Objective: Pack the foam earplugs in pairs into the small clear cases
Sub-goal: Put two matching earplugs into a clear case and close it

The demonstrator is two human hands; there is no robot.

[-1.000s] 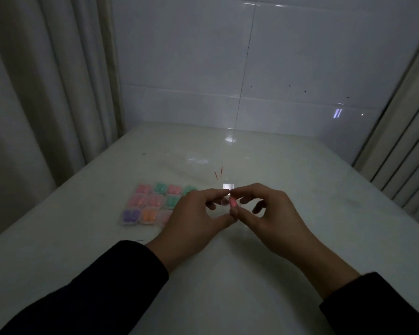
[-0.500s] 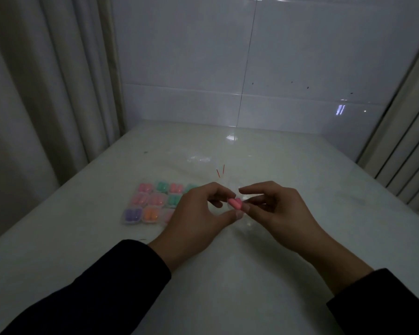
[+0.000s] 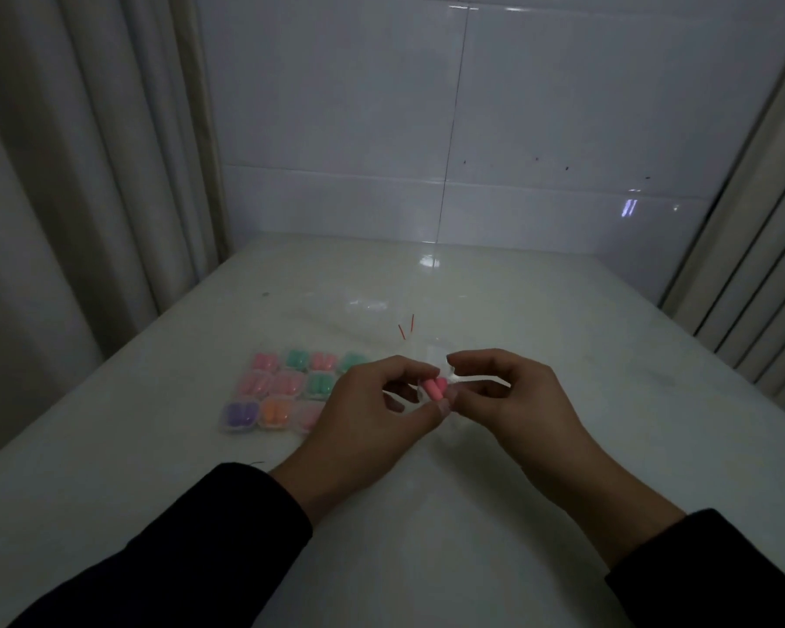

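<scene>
Pinching two pink earplugs (image 3: 433, 388) between curled thumb and fingers, the left hand (image 3: 363, 407) meets the right hand (image 3: 517, 401), whose bent fingertips grip a clear case (image 3: 449, 378) at the plugs' 3 o'clock, with filled cases (image 3: 286, 389) at 9 o'clock on the table (image 3: 563, 337).

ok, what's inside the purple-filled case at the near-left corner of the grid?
The clear case holds purple earplugs, apparently a pair side by side. The dim light hides the details, and whether its lid is latched cannot be told.

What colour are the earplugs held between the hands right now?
Pink earplugs, clearest in the head view.
</scene>
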